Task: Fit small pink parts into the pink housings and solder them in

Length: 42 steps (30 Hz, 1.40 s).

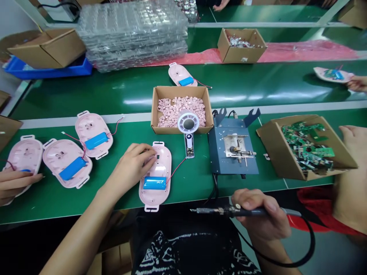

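Observation:
My left hand (129,167) grips the upper left edge of a pink plastic housing (156,160) lying on the green bench. A blue battery pack (155,183) sits in the housing's lower half, with a thin red wire (176,171) running out to the right. My right hand (259,214) is closed around a black soldering iron (243,212), whose tip points left, near the bench's front edge. A coiled black cord (295,254) trails from the iron. The tip touches nothing.
Several similar pink housings (92,135) lie to the left, one under a co-worker's hand (14,185). Ahead stand a soldering station (232,147), a box of pink parts (180,110), a white ring-shaped fan (187,124), and a box of green circuit boards (304,149).

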Available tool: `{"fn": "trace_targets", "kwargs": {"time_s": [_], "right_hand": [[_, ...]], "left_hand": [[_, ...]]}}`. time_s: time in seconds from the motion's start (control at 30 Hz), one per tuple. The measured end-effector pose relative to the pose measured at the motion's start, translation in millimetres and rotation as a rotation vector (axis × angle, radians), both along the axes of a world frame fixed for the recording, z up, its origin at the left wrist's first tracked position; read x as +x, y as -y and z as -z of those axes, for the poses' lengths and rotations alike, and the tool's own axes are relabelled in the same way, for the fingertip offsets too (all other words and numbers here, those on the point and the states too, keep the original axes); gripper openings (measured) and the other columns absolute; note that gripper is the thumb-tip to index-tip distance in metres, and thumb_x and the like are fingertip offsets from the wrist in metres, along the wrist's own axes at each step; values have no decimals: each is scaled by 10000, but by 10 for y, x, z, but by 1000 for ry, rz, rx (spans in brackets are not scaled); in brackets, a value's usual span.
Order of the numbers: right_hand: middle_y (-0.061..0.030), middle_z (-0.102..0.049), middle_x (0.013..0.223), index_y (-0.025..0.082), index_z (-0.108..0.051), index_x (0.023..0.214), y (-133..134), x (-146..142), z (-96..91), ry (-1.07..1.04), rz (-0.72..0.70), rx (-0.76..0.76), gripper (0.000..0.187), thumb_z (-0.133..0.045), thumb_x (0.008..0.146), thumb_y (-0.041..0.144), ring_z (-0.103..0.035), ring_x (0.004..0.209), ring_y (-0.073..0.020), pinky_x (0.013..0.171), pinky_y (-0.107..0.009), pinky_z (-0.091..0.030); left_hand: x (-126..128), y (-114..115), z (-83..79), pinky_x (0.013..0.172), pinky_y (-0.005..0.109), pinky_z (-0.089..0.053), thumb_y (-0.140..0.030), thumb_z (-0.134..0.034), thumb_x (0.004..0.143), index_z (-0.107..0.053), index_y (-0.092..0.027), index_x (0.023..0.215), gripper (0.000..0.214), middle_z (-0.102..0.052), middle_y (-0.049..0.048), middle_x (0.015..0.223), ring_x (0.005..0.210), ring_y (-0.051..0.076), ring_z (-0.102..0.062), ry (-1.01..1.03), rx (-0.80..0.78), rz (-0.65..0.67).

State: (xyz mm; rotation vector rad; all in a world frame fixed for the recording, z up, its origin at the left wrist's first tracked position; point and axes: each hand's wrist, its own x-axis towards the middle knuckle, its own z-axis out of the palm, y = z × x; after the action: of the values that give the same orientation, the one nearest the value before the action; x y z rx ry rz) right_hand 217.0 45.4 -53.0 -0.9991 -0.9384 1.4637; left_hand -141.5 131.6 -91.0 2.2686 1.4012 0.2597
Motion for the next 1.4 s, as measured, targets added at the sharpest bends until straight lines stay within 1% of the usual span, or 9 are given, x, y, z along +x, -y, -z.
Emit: {"fn": "trace_targets", "kwargs": {"time_s": [0.2, 0.33, 0.53, 0.9, 1.07, 1.17, 1.23, 1.33, 1.4], "right_hand": [[-54, -639, 576, 213, -812, 979, -18, 22, 36, -16, -38, -26, 424, -419, 1044, 358, -557, 499, -171, 551, -334, -423], [-57, -640, 578, 206, -813, 971, -34, 18, 59, -22, -25, -27, 431, -418, 1041, 363, -569, 501, -174, 550, -338, -431], [-59, -659, 597, 199, -817, 1004, -45, 23, 73, -52, -60, -15, 434, -411, 1043, 347, -588, 509, -166, 552, -332, -434], [-68, -657, 590, 197, -826, 1020, -49, 7, 100, -68, -42, -17, 447, -401, 1041, 333, -573, 479, -164, 542, -322, -423], [-63, -666, 604, 189, -827, 1022, -63, -22, 90, -85, -56, -28, 443, -408, 1044, 331, -578, 490, -153, 548, -315, -427], [-67, -670, 616, 179, -821, 1043, -34, -41, 80, -110, -80, -9, 447, -397, 1046, 321, -578, 502, -156, 561, -318, -428], [-72, -669, 629, 180, -814, 1050, -5, -52, 66, -109, -85, -2, 454, -379, 1046, 313, -583, 525, -163, 577, -325, -432], [-70, -657, 627, 195, -807, 1052, 16, -80, 31, -79, -82, -10, 459, -362, 1050, 310, -583, 556, -172, 589, -331, -439], [-64, -656, 617, 211, -810, 1056, 10, -104, 2, -72, -98, 6, 457, -366, 1057, 319, -565, 534, -166, 573, -325, -432]], "left_hand": [[-38, 19, -3, 791, 375, -469, -318, -599, 1048, -795, -168, 1140, 263, -612, 106, 1070, 928, 229, -503, -9, -24, -32], [-38, 8, -34, 825, 370, -472, -317, -616, 1048, -749, -122, 1157, 260, -700, 62, 1079, 946, 203, -578, 55, -78, -25], [-87, -58, -11, 745, 357, -440, -345, -588, 1057, -804, -129, 1094, 308, -602, 87, 941, 865, 212, -511, -15, -30, -7], [-72, -146, 37, 706, 339, -426, -385, -580, 1061, -811, -143, 1068, 335, -645, 60, 860, 791, 183, -499, 76, -93, 60], [-67, -377, 68, 684, 357, -398, -423, -618, 1003, -835, -201, 924, 320, -619, 46, 744, 740, 197, -503, -39, -309, 73], [-71, -501, 103, 723, 363, -400, -386, -732, 901, -824, -244, 869, 172, -650, 36, 796, 806, 214, -553, -147, -447, 54], [-85, -502, 126, 780, 367, -434, -384, -751, 874, -806, -241, 927, 161, -657, 46, 930, 896, 224, -585, -131, -442, 46], [-106, -424, 161, 885, 382, -502, -456, -709, 887, -671, -190, 1232, 437, -607, 84, 1202, 1028, 234, -610, -37, -415, -75], [-103, -388, 166, 984, 427, -507, -527, -640, 908, -588, -158, 1288, 532, -569, 117, 1288, 1112, 261, -606, -34, -442, -126]]}}
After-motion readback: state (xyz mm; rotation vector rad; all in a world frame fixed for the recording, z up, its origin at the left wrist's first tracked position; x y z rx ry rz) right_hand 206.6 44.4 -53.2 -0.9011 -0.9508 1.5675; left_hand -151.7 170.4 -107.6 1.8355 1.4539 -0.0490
